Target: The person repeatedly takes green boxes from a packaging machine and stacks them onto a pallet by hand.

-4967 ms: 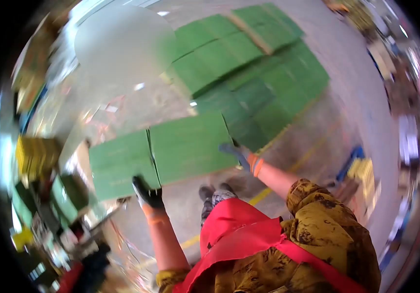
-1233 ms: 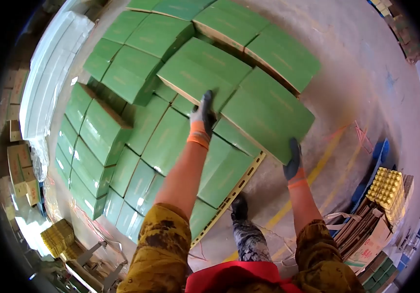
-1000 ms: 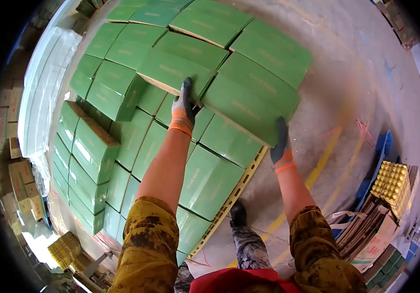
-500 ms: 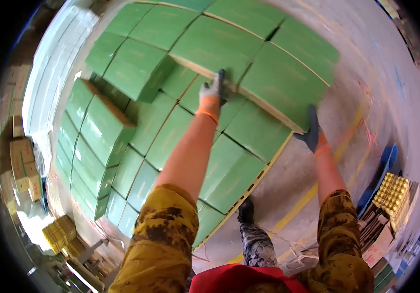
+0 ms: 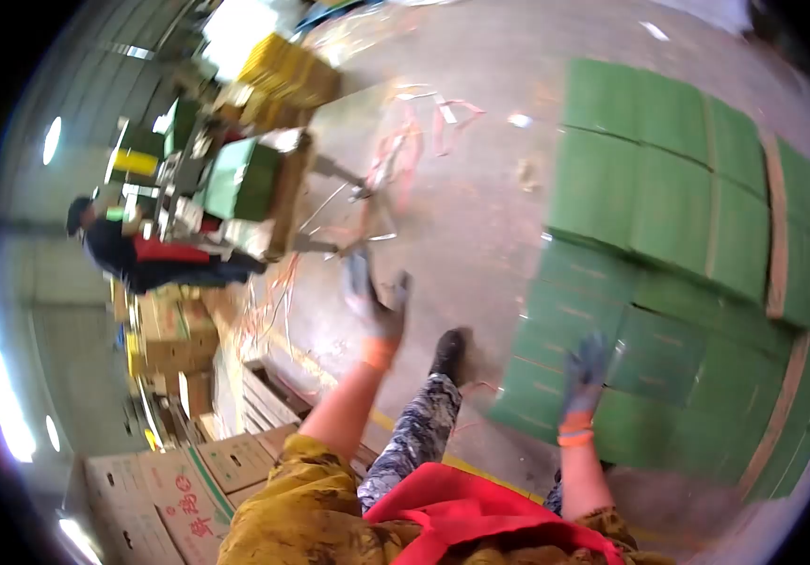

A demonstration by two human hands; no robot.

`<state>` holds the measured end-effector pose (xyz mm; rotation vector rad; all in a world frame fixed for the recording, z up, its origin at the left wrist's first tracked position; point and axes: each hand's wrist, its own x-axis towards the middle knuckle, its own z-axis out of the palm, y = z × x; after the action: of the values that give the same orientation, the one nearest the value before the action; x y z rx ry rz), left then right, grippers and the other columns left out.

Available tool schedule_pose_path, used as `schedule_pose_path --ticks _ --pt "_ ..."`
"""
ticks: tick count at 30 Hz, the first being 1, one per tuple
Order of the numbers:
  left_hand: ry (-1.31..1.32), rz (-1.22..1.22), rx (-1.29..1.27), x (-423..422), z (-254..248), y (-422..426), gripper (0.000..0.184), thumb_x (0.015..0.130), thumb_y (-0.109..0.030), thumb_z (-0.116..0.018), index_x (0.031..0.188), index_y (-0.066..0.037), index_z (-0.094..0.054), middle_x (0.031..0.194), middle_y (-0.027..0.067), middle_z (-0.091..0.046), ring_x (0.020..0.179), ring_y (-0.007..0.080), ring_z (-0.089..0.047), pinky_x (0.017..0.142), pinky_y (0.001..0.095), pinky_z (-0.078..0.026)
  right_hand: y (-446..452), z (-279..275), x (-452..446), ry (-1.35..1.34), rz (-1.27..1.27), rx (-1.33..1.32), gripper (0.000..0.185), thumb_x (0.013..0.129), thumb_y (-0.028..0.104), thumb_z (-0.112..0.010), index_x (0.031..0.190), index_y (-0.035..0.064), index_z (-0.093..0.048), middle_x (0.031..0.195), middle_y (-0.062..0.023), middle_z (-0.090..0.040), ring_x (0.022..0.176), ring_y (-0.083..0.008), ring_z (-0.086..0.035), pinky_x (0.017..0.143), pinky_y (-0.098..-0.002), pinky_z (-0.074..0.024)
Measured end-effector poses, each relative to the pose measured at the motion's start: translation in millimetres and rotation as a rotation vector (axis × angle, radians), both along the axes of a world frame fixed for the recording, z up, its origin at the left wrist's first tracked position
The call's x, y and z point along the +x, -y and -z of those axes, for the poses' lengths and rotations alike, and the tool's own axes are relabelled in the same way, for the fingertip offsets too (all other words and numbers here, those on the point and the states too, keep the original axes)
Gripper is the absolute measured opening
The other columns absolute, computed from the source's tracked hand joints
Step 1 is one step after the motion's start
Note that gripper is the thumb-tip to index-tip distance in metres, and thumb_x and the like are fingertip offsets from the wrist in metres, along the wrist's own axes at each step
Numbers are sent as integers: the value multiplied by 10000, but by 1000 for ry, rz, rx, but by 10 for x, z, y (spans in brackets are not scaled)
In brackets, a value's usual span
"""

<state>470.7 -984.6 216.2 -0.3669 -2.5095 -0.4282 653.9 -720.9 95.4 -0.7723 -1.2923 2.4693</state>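
1. Green boxes sit packed side by side in a big block on the right of the floor, the far ones standing higher than the near ones, with brown strips showing between some of them.
2. From where I stand, the grey-gloved left hand is in the air over the floor, left of the block and well apart from it, fingers spread, grasping nothing.
3. The right hand, gloved alike, has its fingers loosely extended and grips nothing; it is over the block's near left part, though I can't tell whether it touches a box.
4. Over on the far left, a single green carton rests on a cluttered stand, with a person in dark clothes beside it.
5. Beyond the stand is a pile of yellow trays; pinkish straps lie tangled on the floor.
6. Brown cardboard boxes fill the near left, next to a slatted wooden pallet.
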Motion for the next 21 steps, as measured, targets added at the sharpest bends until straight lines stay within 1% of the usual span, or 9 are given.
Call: schedule_pose_path --ticks 1,3,4,6,7,9,12,16,21 --pt "-88 -101 36 -322 -244 537 665 801 -167 -693 1348 37 -374 1342 232 -431 1271 406 -359 1059 467 -289 513 -246 -434 -47 -126 -88 837 805 337 -695 1468 137 -225 1492 -81 -247 1367 -253 -245 1093 -440 -278" --pt "-154 -265 374 -1003 -590 1511 606 914 -193 -568 1399 39 -289 1433 211 -299 1347 338 -238 1106 396 -204 1590 -528 -1423 -62 -233 -251 904 760 17 -649 1488 173 -137 1496 -147 -215 1367 -299 -231 1003 -375 -391" --pt "-216 -296 581 -1251 -774 1837 601 927 -236 -555 1393 41 -295 1416 198 -302 1341 287 -250 1095 362 -221 2058 -681 -1815 -67 -347 -175 903 804 53 -649 1492 177 -77 1510 -163 -143 1386 -303 -166 1016 -388 -384" --pt "-209 -445 761 -1797 -760 2995 640 925 -355 -546 1381 36 -324 1311 170 -430 1270 255 -363 1045 343 -301 2957 -859 -2547 -145 -396 -392 899 839 150 -670 1491 151 -51 1499 -188 -161 1371 -319 -210 1050 -393 -330" --pt "-152 -407 957 -2004 -784 3444 670 917 -404 -548 1377 34 -338 1282 163 -465 1240 252 -404 1035 340 -314 3329 -981 -2905 -13 -501 -157 929 824 378 -686 1495 190 -72 1505 -118 -170 1290 -215 -351 1035 -371 -341" --pt "-71 -683 1171 -2349 -929 3857 683 906 -480 -530 1325 45 -408 1218 140 -523 1150 249 -471 1012 336 -327 3857 -1276 -3413 -15 -491 -144 829 862 333 -649 1484 183 -122 1466 -94 -248 1236 -193 -392 1011 -377 -366" --pt "272 -661 1539 -2753 -715 4556 685 859 -644 -436 1318 -137 -474 1277 96 -542 1157 265 -506 994 391 -381 4278 -1471 -3848 -118 -511 -171 757 860 283 -655 1454 143 -206 1382 -65 -359 1190 -167 -413 982 -354 -389" --pt "597 -503 1872 -3169 -405 5103 658 801 -652 -534 1205 -133 -562 1151 94 -612 1022 279 -579 914 425 -456 4418 -1675 -3892 -99 -441 -80 758 801 53 -678 1426 97 -252 1206 -54 -508 1030 -154 -553 896 -288 -463" --pt "940 -330 1957 -3322 -637 5073 539 774 -542 -666 1082 -101 -638 1058 107 -651 935 294 -608 879 434 -478 4427 -1840 -3954 -103 -381 -184 715 791 44 -676 1402 85 -307 1185 -49 -523 1005 -134 -546 895 -284 -457"
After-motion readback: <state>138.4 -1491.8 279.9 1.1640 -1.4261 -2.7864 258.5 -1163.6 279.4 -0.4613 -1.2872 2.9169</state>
